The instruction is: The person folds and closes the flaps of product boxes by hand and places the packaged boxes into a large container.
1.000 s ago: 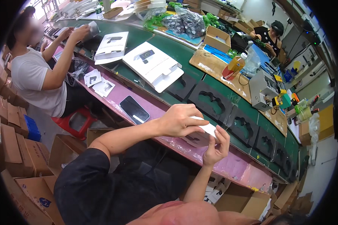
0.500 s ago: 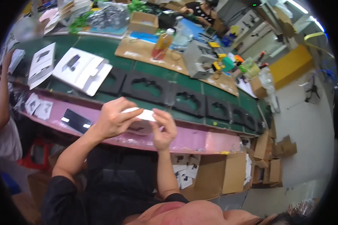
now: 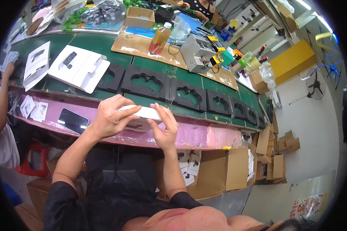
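Note:
Over the near edge of the bench, a small white box is held between my two hands. My left hand closes on its left end, fingers bent, thumb and index along the top panel. My right hand grips the right end between fingers above and thumb at the front. The front of the box carries a dark print, partly hidden by my fingers. Just beyond my hands lies a row of black foam inserts with shaped cutouts. Left of them are a flattened white printed carton and another white carton.
A phone and small leaflets lie on the pink ledge. Farther back stand a drink bottle and a grey machine. A cardboard box is below right. At far left another person's arm reaches in.
Both hands still hold the white box, which now appears slightly lower and tilted, showing more of its top. The whole view has shifted a little as my head moved.

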